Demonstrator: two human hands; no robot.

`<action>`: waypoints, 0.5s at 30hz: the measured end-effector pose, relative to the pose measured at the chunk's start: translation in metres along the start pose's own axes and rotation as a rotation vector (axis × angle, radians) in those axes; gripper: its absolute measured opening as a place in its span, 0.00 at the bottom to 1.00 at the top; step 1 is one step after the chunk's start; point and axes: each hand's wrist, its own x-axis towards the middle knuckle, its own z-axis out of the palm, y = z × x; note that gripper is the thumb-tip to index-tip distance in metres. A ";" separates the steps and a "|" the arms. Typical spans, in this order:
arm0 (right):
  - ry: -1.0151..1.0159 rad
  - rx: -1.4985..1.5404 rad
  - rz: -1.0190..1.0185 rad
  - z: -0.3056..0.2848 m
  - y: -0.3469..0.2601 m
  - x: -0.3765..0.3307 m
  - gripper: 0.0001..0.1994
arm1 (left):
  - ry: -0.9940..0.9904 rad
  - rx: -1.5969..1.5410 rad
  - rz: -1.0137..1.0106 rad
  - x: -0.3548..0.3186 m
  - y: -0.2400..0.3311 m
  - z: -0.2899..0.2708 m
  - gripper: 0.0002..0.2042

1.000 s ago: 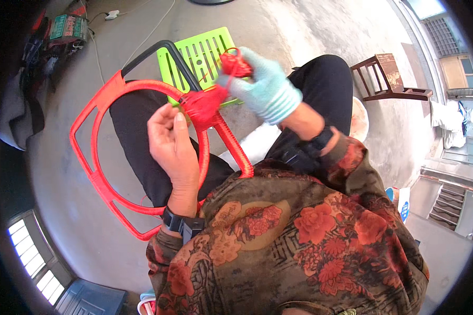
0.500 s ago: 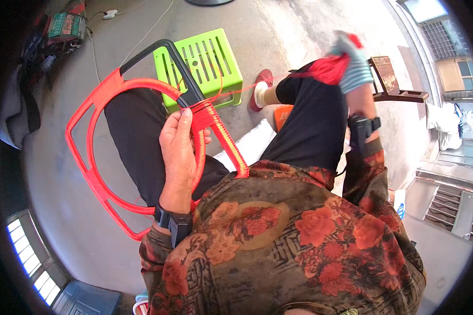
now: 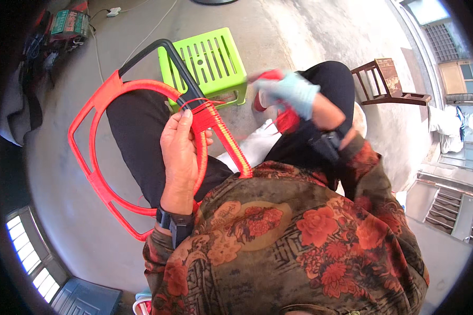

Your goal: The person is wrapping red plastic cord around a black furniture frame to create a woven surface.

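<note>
The left hand closes its grip around the red-wrapped frame lying across the lap, near the weave. The gloved right hand, blurred, holds a bundle of red cord to the right. A green stool stands on the floor beyond.

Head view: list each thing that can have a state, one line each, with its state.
left hand: bare, gripping the frame at the wrapped joint.
right hand: gloved, blurred, closed on red cord.
frame: on the lap, mostly wrapped red, top bar bare black.
red cord: blurred, in the right hand.
green stool: upright on the floor.
wooden chair: standing, unoccupied.
</note>
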 end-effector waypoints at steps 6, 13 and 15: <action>0.864 -1.520 -0.358 -0.211 0.032 -0.073 0.13 | -0.059 -0.079 -0.031 -0.002 0.017 0.000 0.08; 1.214 -1.044 -0.461 -0.248 0.056 -0.083 0.14 | -0.085 -0.081 -0.034 -0.003 0.016 0.004 0.06; 0.980 -0.323 -0.262 -0.160 0.017 -0.057 0.13 | -0.057 -0.093 -0.014 -0.009 0.016 0.003 0.06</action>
